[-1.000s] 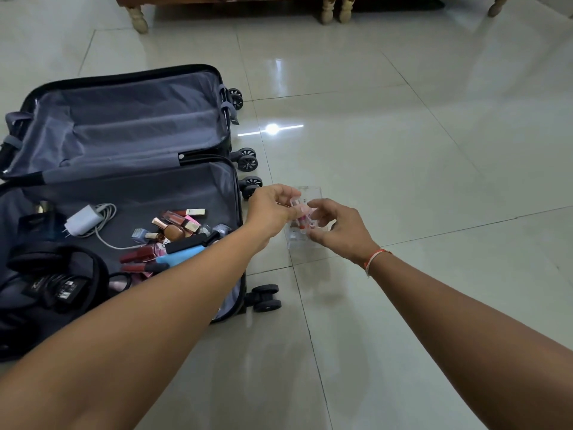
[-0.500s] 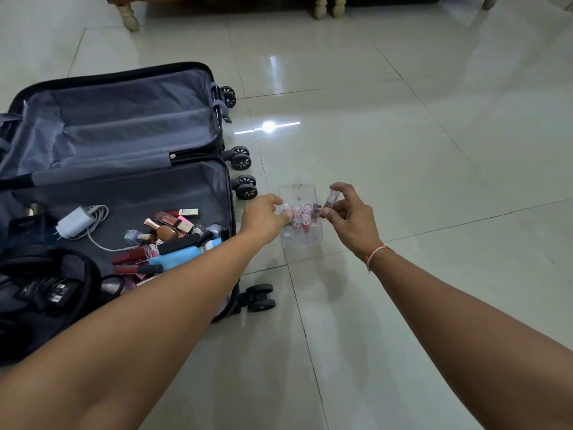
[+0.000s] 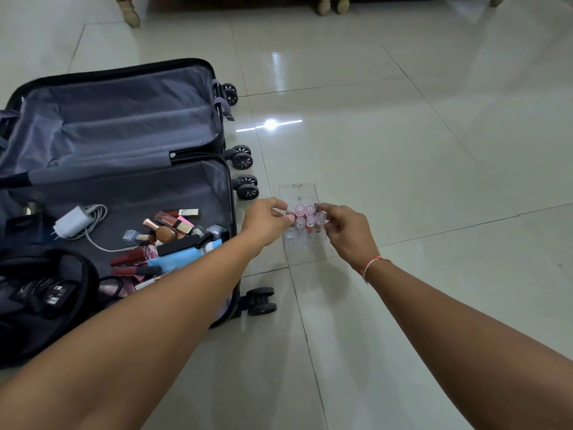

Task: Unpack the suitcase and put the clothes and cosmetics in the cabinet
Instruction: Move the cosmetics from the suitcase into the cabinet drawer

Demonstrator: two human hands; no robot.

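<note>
Head view, centre of frame: left hand [image 3: 268, 216] and right hand [image 3: 344, 226] each seem to pinch small tubes in the clear organiser [image 3: 299, 193] on the floor beside the suitcase [image 3: 223, 181]; a nudge could topple them

The floor [image 3: 403, 150] is glossy cream-white tile crossed by thin dark grout lines. The suitcase [image 3: 223, 169] has a black shell and plain grey lining, with black wheels. Inside lie a white charger [image 3: 73, 223] with white cable, black headphones [image 3: 46, 290], a light blue tube [image 3: 186, 254], dark red lipsticks [image 3: 130, 257] and gold-capped bottles [image 3: 183, 226]. The organizer [image 3: 299, 193] is clear; its tubes [image 3: 305, 215] are pink and red. A red-and-white thread [image 3: 372, 265] circles the right wrist. Furniture legs [image 3: 330, 3] are pale beige.
</note>
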